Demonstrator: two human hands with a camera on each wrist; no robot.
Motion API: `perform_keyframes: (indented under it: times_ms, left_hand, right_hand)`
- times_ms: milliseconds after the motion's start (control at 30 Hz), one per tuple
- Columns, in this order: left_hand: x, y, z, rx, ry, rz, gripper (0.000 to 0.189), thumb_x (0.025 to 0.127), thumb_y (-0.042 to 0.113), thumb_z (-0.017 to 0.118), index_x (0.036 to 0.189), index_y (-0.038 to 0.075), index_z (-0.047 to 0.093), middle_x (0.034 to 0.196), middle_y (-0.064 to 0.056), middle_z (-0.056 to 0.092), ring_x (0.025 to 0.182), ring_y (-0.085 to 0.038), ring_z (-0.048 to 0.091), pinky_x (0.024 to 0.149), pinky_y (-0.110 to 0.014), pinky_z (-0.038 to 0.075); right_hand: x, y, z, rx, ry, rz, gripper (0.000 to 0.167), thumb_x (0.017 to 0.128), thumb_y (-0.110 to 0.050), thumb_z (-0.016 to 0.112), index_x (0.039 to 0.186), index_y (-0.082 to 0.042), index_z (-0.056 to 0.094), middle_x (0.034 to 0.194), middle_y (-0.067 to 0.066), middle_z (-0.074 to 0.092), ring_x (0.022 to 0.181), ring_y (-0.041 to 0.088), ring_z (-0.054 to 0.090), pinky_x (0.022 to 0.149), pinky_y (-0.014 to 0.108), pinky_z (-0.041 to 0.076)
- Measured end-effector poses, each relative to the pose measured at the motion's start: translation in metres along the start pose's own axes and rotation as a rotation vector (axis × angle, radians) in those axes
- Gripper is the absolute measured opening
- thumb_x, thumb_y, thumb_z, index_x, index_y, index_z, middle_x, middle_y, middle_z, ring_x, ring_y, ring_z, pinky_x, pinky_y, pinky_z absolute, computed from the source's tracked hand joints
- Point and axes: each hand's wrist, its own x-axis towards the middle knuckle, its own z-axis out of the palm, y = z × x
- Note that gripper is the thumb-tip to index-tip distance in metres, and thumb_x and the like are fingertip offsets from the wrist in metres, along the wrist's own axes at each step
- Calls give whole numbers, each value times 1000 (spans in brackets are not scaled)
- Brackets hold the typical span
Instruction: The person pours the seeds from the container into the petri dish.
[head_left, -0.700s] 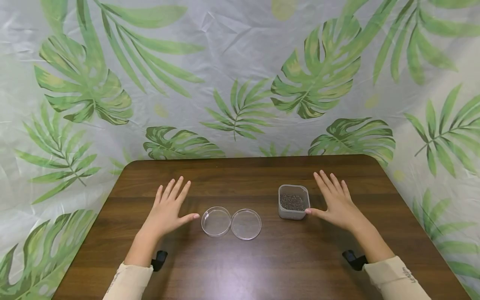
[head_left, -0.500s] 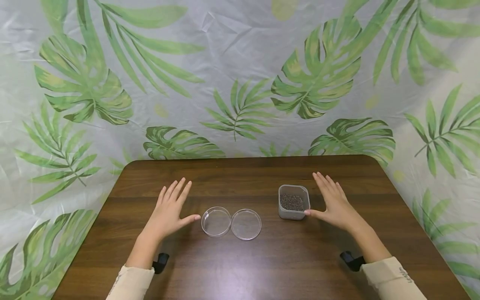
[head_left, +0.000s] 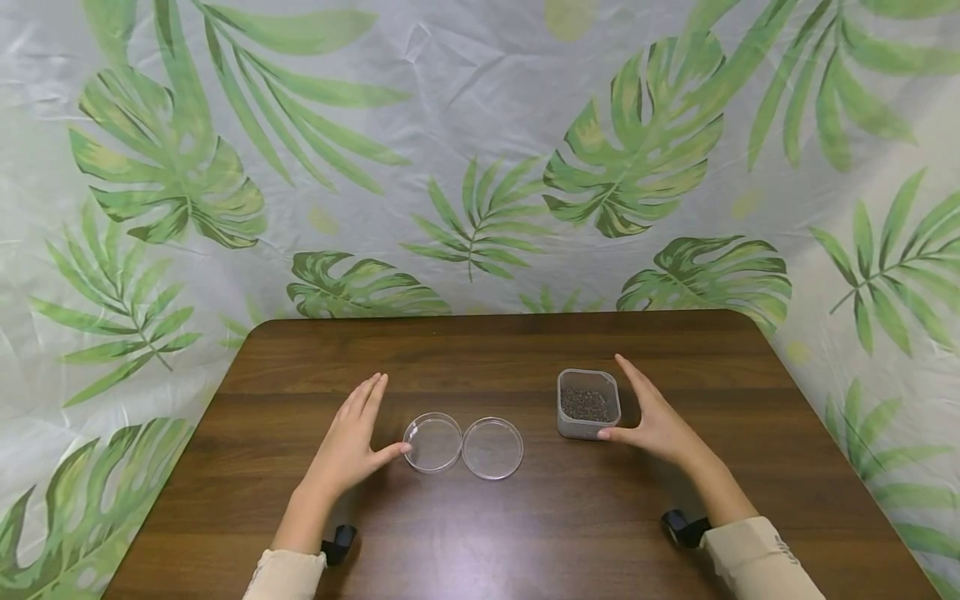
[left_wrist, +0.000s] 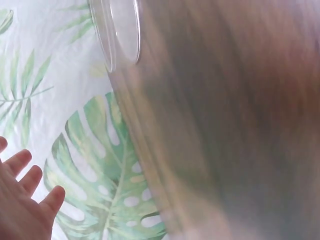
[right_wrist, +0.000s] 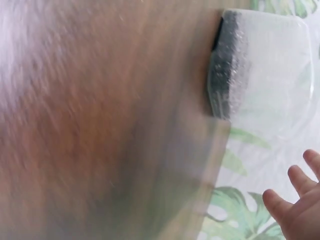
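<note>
Two clear round petri dish halves lie side by side on the table. My left hand (head_left: 343, 450) has straight, spread fingers, and its thumb tip is at the rim of the left dish half (head_left: 432, 444); whether it touches, I cannot tell. The other dish half (head_left: 492, 449) lies just right of it. My right hand (head_left: 660, 427) is spread beside a small clear plastic tub (head_left: 579, 430), thumb in front of its near right corner. Dark grains (head_left: 585, 404) fill the tub's lower part. In the right wrist view, the tub (right_wrist: 275, 70) appears tilted by the camera angle.
A dark brown wooden table (head_left: 480, 533) with rounded far corners bears everything. Behind it hangs a pale cloth (head_left: 480, 100) printed with green leaves. Each wrist wears a small black camera mount.
Both hands have moved inward and slightly nearer the body, the left toward the dish half, the right toward the tub. Their fingers look closer together. The dishes and tub have not moved.
</note>
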Motion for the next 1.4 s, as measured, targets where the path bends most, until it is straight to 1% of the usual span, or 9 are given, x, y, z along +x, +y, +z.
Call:
perform_keyframes:
  times_ms: [300,467,667,733,867,933,1100,1300,1400]
  left_hand:
    - [-9,3,18,-115,-10,-68,108,67,57,69,146,20,5,146,-10,20,131,-28,19,102,-50,23]
    - [-13,5,25,-192,-38,-107,110,64,59,70,146,20,8,146,-10,19,130,-33,19,98,-54,29]
    - [-17,6,31,-309,-75,-144,112,60,56,74,145,18,12,145,-12,21,129,-35,19,96,-58,28]
    - [-17,6,33,-340,-98,-167,112,59,55,75,145,18,13,145,-12,22,129,-35,19,96,-58,28]
    - [-18,5,38,-399,-136,-213,110,58,49,78,144,17,18,144,-13,24,129,-35,21,96,-58,28]
    - [-19,4,41,-433,-141,-227,109,59,44,80,144,15,20,143,-15,24,125,-37,28,95,-57,31]
    - [-20,2,48,-519,-116,-224,105,58,33,84,141,7,26,138,-16,30,112,-38,45,93,-46,39]
    - [-20,-2,59,-621,-59,-170,97,57,12,85,135,-5,31,131,-25,36,114,-39,43,93,-44,39]
    - [-20,-2,63,-655,-49,-180,95,57,10,85,134,-6,33,129,-25,38,112,-38,45,93,-42,39]
  right_hand:
    - [0,9,14,85,12,23,110,65,-31,81,145,-28,6,148,8,9,132,37,10,96,65,16]
    - [1,15,21,123,22,28,109,65,-29,81,145,-30,7,148,8,11,132,36,10,97,65,15]
    - [1,16,24,170,27,44,107,66,-26,81,144,-31,7,147,12,12,129,42,14,95,66,18]
    - [1,13,24,181,27,41,106,67,-24,80,144,-28,7,147,14,14,127,45,19,93,66,20]
    - [-1,-1,21,239,30,33,105,68,-16,80,145,-14,9,143,24,17,122,49,24,92,66,23]
    - [-2,-9,20,270,29,30,103,68,-13,79,144,-7,10,141,28,18,119,51,27,92,65,24]
    - [-2,-6,23,296,37,33,103,67,-10,79,143,-5,10,139,30,20,115,52,33,91,63,27]
    - [1,21,36,313,42,30,105,68,-10,78,145,-12,7,139,27,23,115,47,37,90,59,32]
    - [2,25,39,371,45,35,104,69,-9,78,145,-13,7,139,25,24,114,43,41,90,56,34]
